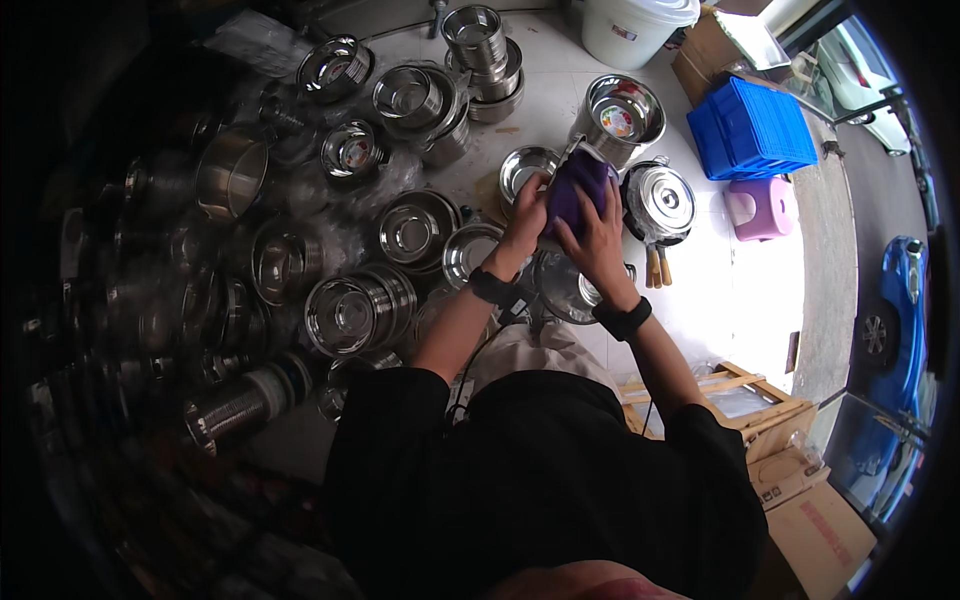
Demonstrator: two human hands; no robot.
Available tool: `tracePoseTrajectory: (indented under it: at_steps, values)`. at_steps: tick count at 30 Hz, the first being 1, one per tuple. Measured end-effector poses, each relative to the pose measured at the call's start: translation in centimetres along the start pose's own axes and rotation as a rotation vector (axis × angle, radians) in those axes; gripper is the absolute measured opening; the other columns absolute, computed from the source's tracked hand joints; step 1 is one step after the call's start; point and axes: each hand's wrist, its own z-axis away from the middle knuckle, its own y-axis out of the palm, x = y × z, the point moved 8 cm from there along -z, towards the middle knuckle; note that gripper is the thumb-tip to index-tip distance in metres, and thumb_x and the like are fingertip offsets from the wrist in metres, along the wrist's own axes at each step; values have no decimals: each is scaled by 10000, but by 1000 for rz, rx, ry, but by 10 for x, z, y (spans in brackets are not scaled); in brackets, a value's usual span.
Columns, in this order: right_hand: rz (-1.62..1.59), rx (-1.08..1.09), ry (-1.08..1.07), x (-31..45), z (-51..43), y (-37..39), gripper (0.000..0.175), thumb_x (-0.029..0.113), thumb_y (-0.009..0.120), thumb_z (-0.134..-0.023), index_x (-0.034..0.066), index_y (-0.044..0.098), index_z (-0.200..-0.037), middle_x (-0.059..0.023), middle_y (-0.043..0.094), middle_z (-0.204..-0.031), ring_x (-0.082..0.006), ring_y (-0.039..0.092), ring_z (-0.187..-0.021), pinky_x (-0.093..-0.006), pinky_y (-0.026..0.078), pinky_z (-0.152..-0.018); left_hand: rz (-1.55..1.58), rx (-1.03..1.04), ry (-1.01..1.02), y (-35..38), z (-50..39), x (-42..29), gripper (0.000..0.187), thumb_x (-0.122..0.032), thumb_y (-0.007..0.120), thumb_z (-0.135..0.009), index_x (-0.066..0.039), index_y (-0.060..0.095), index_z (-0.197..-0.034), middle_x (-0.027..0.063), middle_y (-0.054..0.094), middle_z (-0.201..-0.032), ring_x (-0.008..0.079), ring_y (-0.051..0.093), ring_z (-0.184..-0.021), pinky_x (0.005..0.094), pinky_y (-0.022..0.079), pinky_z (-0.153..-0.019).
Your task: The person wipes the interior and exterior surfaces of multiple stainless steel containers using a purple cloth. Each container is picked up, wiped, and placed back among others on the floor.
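Note:
In front of me my left hand [531, 214] grips the left side of a metal vessel [597, 152], mostly hidden by a cloth and my fingers. My right hand [596, 232] is spread over a purple cloth [576, 187], pressing it against the vessel. Below and behind them on the floor lie a steel basin [525, 165] and a plastic-wrapped lidded pan [559, 289]. A tall steel pot [624, 124] with a colourful sticker inside stands just beyond the cloth. To the right of my right hand is a lidded pan [664, 196] wrapped in plastic, near several wooden handles [658, 268].
Stacked steel pots [360, 311] and basins [416, 232] crowd the floor to my left, with loose plastic wrap [390, 184]. Rightward stand a blue crate [750, 131], a pink stool [761, 208] and a wooden frame [739, 397]. A white bucket [637, 34] stands at the back.

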Motion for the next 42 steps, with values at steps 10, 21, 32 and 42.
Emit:
tracePoseTrajectory:
  at_steps: [10,21,32,42]
  values:
    - [-198,-179,-47,-23,-37,-26,525,296,659,-866,123,545,-1348,-201,379,-1463,-414,345,-1343,-481,289,-1114,-253,-71,76,-1,65,-22,282,-361,552,-987,-86,591,-1037,-35,551,-896,42,510,-807,207,429,-669]
    - [-399,-117,47,-58,-12,-57,500,311,643,-866,56,565,-1290,-207,503,-1360,-377,444,-1287,-454,323,-1097,-366,-49,326,69,93,-52,274,-292,522,-1009,-85,529,-830,-68,417,-721,36,378,-682,223,323,-589]
    - [39,-274,-224,31,53,-112,551,287,693,-804,180,571,-1330,-187,490,-1316,-369,428,-1269,-530,299,-1085,-108,-95,312,80,103,-24,199,-286,560,-984,-92,571,-941,-69,521,-823,19,467,-712,193,381,-583]
    - [-1540,120,510,-139,19,-64,476,339,512,-976,15,519,-1324,-107,626,-1183,-171,583,-1094,-298,445,-970,-212,43,181,111,133,-38,208,-265,586,-981,-128,533,-835,-102,394,-690,-16,349,-612,180,288,-516]
